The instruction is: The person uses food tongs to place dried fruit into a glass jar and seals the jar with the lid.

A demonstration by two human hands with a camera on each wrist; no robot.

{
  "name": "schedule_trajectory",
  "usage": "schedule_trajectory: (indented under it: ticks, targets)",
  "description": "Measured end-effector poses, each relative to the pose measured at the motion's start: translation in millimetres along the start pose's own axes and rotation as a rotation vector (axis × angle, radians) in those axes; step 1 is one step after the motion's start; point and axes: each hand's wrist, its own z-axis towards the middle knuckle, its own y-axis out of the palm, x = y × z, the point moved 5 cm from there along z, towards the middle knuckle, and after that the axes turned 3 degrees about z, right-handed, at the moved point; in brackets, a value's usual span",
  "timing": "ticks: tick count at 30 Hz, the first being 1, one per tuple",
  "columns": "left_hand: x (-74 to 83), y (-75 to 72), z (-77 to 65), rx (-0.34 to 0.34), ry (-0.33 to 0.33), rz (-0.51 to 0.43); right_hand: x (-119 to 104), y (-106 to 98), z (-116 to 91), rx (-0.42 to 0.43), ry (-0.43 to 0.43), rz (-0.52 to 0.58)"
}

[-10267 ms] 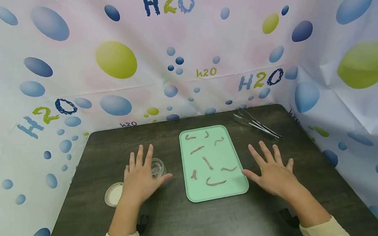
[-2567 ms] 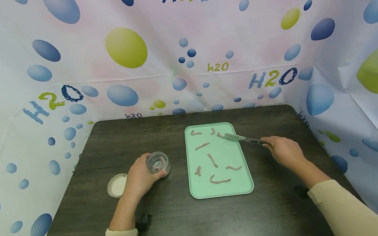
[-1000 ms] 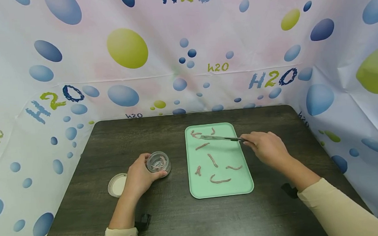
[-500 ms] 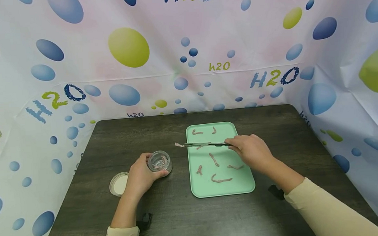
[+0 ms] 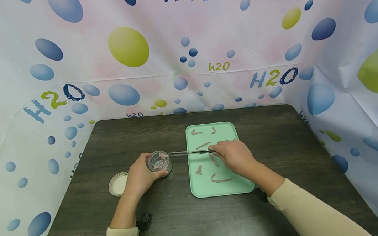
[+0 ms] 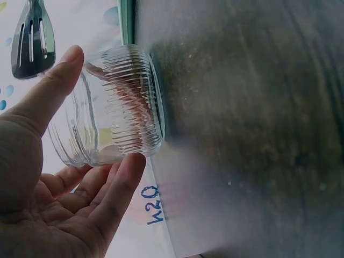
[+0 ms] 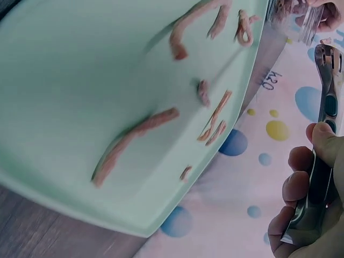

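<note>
My left hand [image 5: 144, 175] grips a small glass jar [image 5: 159, 164] from its left side, thumb and fingers round it. In the left wrist view, pink worm-like strips [image 6: 131, 99] show through the jar's ribbed wall. My right hand [image 5: 234, 156] holds metal tongs [image 5: 184, 153] with slotted heads, reaching across a mint-green tray [image 5: 240, 186]. The tongs' tips are at the jar's mouth with a pink strip [image 5: 162, 155] there; whether it is still pinched is too small to tell. More worm-like strips lie apart on the tray, one [image 5: 220, 181] near its front.
A round lid with a pale inside [image 5: 118, 184] lies left of the jar, near the left wrist. The dark wooden table [image 5: 194, 221] ends at the back against a white sheet [image 5: 160, 62] printed with bubbles.
Both hands were spread open at first, with the tongs lying at the back right. Since then the tongs have carried a strip left from the tray to the jar. The left hand stays on the jar.
</note>
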Motion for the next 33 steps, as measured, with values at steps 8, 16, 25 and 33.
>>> schedule_trajectory:
  ticks: [8,16,25,33]
  targets:
    - [-2.0,0.8,-0.8,0.002,-0.004,-0.003,-14.4,6.7,5.9,0.014,-0.047,-0.03]
    - [-1.5,0.8,-0.6,0.001,-0.003,-0.006,-18.0,9.3,8.1,-0.003,-0.039,-0.031]
    - [0.7,0.1,-1.1,-0.002,-0.006,0.0,-16.1,11.6,8.2,-0.048,0.022,0.02]
    - [-0.7,0.0,-0.8,-0.002,-0.011,0.0,-14.4,11.5,9.0,-0.049,0.05,0.097]
